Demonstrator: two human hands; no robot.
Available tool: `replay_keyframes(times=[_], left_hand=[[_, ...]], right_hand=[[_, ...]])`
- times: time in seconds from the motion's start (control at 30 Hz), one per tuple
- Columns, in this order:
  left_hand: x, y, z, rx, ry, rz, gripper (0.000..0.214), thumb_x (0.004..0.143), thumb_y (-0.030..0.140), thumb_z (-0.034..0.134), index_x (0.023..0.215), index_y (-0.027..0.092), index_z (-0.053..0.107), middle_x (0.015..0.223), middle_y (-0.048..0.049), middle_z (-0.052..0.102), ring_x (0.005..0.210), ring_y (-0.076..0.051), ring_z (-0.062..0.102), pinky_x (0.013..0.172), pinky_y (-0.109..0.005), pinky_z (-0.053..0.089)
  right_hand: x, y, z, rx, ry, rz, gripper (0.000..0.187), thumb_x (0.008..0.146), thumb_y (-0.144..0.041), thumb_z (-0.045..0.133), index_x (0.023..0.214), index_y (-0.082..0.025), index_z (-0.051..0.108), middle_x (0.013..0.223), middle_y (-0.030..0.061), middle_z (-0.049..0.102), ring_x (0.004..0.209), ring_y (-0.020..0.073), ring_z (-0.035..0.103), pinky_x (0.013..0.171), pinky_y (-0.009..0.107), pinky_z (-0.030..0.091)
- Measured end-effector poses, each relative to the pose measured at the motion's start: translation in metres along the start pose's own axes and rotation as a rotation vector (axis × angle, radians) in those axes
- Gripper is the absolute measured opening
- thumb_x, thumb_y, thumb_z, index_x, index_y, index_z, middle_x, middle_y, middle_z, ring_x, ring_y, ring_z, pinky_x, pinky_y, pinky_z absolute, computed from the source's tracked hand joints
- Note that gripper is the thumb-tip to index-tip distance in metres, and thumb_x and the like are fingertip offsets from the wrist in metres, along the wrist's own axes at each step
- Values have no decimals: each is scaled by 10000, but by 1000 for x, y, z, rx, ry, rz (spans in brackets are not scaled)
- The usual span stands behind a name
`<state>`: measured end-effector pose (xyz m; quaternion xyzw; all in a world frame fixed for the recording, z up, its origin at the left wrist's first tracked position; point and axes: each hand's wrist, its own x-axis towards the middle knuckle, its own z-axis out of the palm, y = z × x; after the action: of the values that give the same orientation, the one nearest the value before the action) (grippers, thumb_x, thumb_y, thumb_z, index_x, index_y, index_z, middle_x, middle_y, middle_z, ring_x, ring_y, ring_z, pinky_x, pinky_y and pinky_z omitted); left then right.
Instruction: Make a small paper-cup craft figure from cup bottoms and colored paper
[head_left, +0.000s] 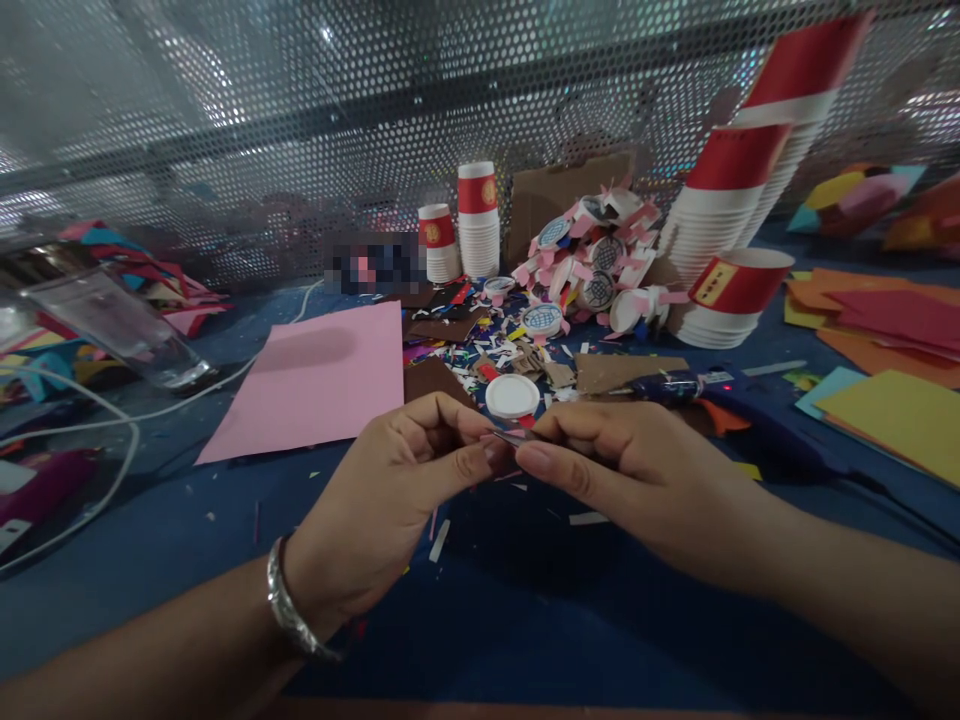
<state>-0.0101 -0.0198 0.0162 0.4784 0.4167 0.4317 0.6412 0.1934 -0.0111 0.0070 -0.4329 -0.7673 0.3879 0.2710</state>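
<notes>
Both hands meet at the middle of the view, above the blue table. My left hand (420, 460), with a silver bracelet at its wrist, is closed, thumb and forefinger pinching a small thin pinkish-grey piece (511, 437) that looks like folded paper. The other end of this piece is pinched between the thumb and fingers of my right hand (622, 465), also closed. Fingertips cover most of it. Just beyond the fingers lies a round white lid-like disc (512, 396). Paper scraps (517, 355) surround the disc.
Pink paper (330, 370) lies at left, near a clear glass (120, 320) and white cable. A heap of pink-tabbed discs (592, 260) stands behind, beside tall stacks of red-and-white paper cups (727, 190). A dark blue corded tool (675, 385) and coloured sheets (900, 420) lie right.
</notes>
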Motion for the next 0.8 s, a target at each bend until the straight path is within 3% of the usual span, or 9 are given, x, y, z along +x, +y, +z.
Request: replay_keyframes(times=[0.37,0.5,0.67,0.8], left_hand=[[0,1,2,-67,-22,-35,118,802,138,815,810,147,698,777,16,723,735,-64,644,693,-151,489],[-2,2,4,-94,-15,-88,126,808,144,810,779,138,687,759,-1,722,734,-77,652,705,-166,500],[0,2,6,-95,1,-49,120,810,141,806,788,149,688,777,-1,725,751,-86,663,717,-176,508],[0,2,3,41,41,35,137,801,191,825,891,186,722,811,16,730,752,-88,665,715,-184,511]], right_hand=[[-5,-5,0,22,-16,13,503,966,-637,473,700,-212,501,614,-39,408,554,110,372,491,281,251],[-5,-5,1,80,31,0,501,975,-577,517,652,-204,429,597,-50,343,543,99,312,482,271,237],[0,2,2,286,79,17,459,962,-567,558,697,-197,493,608,-62,332,520,82,283,456,248,225],[4,10,4,499,90,101,425,922,-579,616,757,-196,536,622,-69,334,512,74,250,435,225,189]])
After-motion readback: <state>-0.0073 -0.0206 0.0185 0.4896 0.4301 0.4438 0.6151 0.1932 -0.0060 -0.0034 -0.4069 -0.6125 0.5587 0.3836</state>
